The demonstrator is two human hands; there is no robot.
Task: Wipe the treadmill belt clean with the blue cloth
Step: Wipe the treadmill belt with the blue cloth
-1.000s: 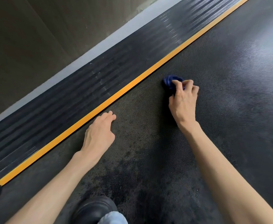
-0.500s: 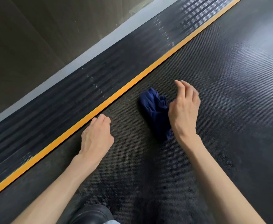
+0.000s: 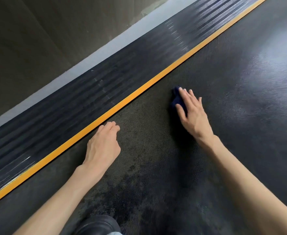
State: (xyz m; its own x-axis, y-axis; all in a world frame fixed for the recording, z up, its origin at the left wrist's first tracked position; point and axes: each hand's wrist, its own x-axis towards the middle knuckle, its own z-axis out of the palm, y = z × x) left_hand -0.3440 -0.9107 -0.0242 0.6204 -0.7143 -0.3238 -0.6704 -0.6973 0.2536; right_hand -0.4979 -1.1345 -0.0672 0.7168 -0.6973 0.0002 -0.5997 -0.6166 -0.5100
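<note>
1. The blue cloth (image 3: 176, 99) was dark navy and bunched. It lay on the treadmill belt (image 3: 241, 102) near its left edge.
2. The right hand (image 3: 193, 114) pressed it with straight fingers.
3. The left hand (image 3: 102, 146) rested relaxed, holding nothing, at the yellow stripe (image 3: 139, 92).
4. Count: one cloth, two hands.

Right hand (image 3: 192, 114) palm down, fingers (image 3: 188, 97) straight, spread. Left hand (image 3: 103, 146) palm down, fingers loosely curled.

The lone head camera looks down, close over the dark textured treadmill belt (image 3: 241, 150), facing one o'clock along it.
</note>
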